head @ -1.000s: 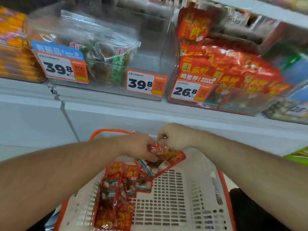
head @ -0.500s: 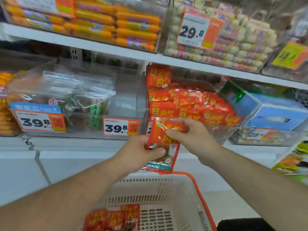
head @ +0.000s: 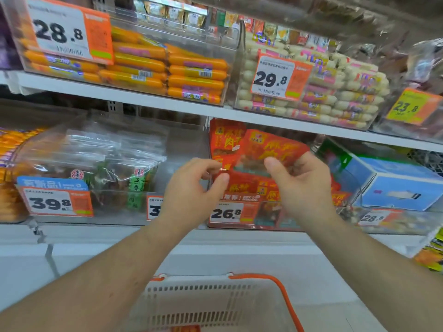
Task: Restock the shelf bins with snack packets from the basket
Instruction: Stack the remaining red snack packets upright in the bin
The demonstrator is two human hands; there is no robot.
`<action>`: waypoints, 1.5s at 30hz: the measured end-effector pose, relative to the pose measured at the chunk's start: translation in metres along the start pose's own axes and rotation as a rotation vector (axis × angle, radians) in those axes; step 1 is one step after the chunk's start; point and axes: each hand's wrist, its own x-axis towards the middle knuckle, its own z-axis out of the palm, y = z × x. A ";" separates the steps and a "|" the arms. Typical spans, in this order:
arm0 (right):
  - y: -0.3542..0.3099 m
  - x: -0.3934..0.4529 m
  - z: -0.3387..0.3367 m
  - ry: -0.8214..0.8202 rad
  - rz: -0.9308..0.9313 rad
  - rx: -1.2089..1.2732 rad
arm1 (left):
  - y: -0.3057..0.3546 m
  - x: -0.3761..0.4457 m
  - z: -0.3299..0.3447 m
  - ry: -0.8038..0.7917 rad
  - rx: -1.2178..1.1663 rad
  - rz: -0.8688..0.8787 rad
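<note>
A red snack packet [head: 272, 149] is held up in front of the clear shelf bin [head: 263, 225] tagged 26.8, which holds several matching red packets [head: 242, 188]. My right hand [head: 302, 188] grips the packet from below, thumb on its front. My left hand [head: 191, 190] pinches the packet's lower left corner between thumb and forefinger. The white basket [head: 211, 300] with an orange handle [head: 280, 286] sits below my arms. Only a sliver of red packets shows at its bottom edge.
Left of the red bin stands a clear bin of transparent bags [head: 100, 164] tagged 39.8. A blue box [head: 395, 185] lies to the right. The upper shelf [head: 167, 104] carries bins of orange sausages [head: 167, 68] and white sausages [head: 340, 97].
Both hands raised the red packet out of the basket up to the mouth of the 26.8 bin. The view tilted upward, and the basket dropped to the bottom of the frame.
</note>
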 end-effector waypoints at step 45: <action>0.040 0.100 0.092 -0.207 0.317 -0.764 | -0.033 0.007 0.010 -0.172 0.552 -0.074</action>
